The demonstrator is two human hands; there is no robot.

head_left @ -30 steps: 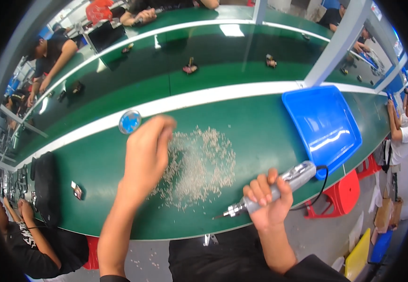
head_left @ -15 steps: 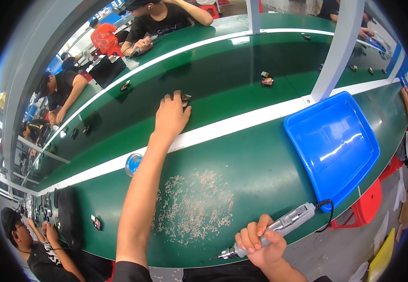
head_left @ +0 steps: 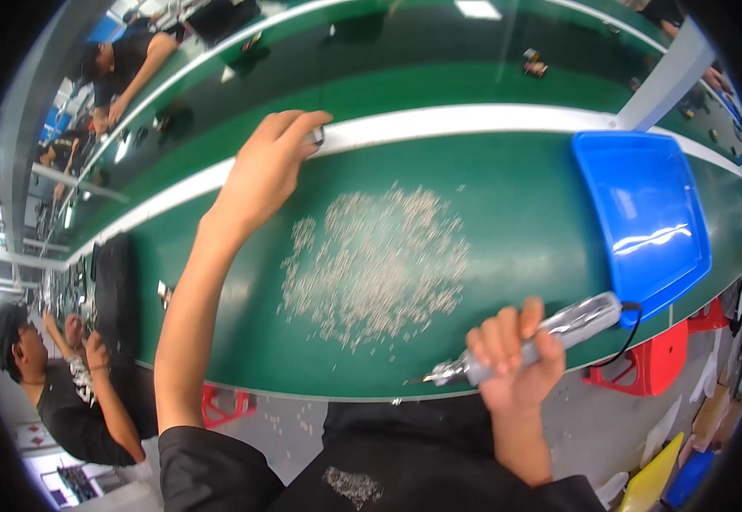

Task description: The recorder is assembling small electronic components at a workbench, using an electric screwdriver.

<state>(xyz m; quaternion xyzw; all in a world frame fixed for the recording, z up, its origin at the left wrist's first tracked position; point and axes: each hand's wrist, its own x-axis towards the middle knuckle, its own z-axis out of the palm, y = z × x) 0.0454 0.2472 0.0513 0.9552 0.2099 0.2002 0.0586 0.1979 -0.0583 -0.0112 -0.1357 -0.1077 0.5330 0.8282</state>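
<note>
My right hand (head_left: 520,358) wraps round a grey electric screwdriver (head_left: 563,328), its metal tip pointing left over the near edge of the green table (head_left: 516,188). Reaching forward, my left hand (head_left: 268,166) is closed over the white rail (head_left: 405,128) along the conveyor. A small grey and dark part (head_left: 317,136) shows at its fingertips, blurred and mostly covered by the fingers. Between my two hands, a spread pile of tiny screws (head_left: 379,264) lies on the table.
A blue tray (head_left: 653,222) lies at the right, by a grey post (head_left: 670,81). Beyond the rail, small assemblies (head_left: 535,65) sit on the green conveyor. A black bag-like object (head_left: 115,299) and a seated co-worker (head_left: 64,384) are at the left. Red stools (head_left: 644,363) stand below the table.
My left hand has drawn back from the conveyor to the rail with a small part in its fingers. The view has tilted downward. My right hand still grips the screwdriver.
</note>
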